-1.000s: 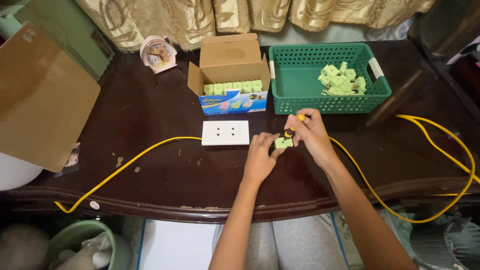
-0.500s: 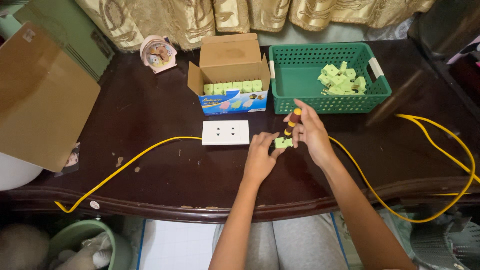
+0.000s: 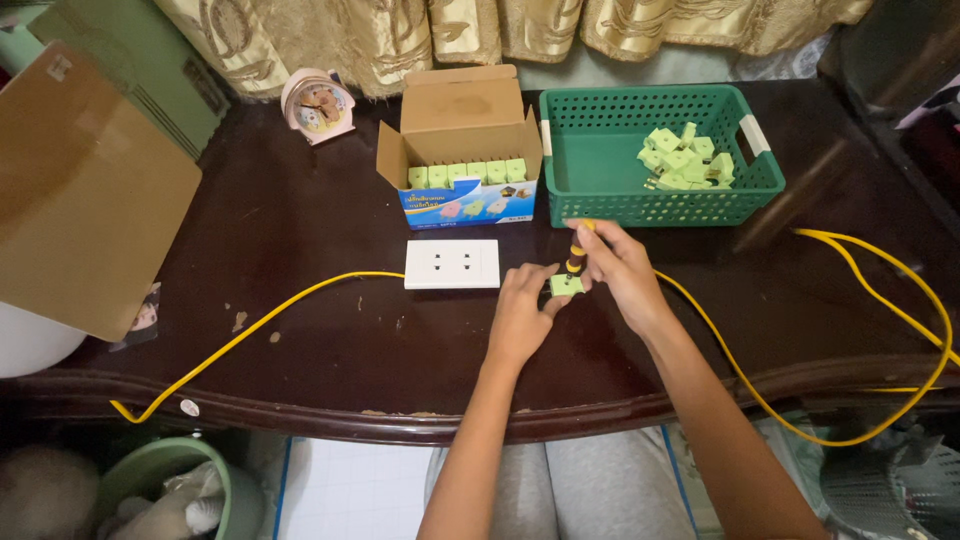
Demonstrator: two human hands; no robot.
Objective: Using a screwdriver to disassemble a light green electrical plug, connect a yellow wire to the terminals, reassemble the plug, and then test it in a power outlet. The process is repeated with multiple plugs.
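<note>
Mid-frame on the dark wooden table [image 3: 300,230], my left hand [image 3: 522,318] pins a small green plastic socket block [image 3: 566,285] while my right hand [image 3: 618,272] grips a yellow-and-black screwdriver [image 3: 577,255] upright on it.

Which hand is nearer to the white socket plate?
Left. The left hand lies just right of the white socket plate; the right hand is farther right, holding a screwdriver.

We see a glossy dark wooden desk [image 3: 300,230], scuffed near its front edge, a matt cardboard box [image 3: 465,115], a perforated green plastic basket [image 3: 600,150], and a smooth white plastic socket plate [image 3: 452,264].
</note>
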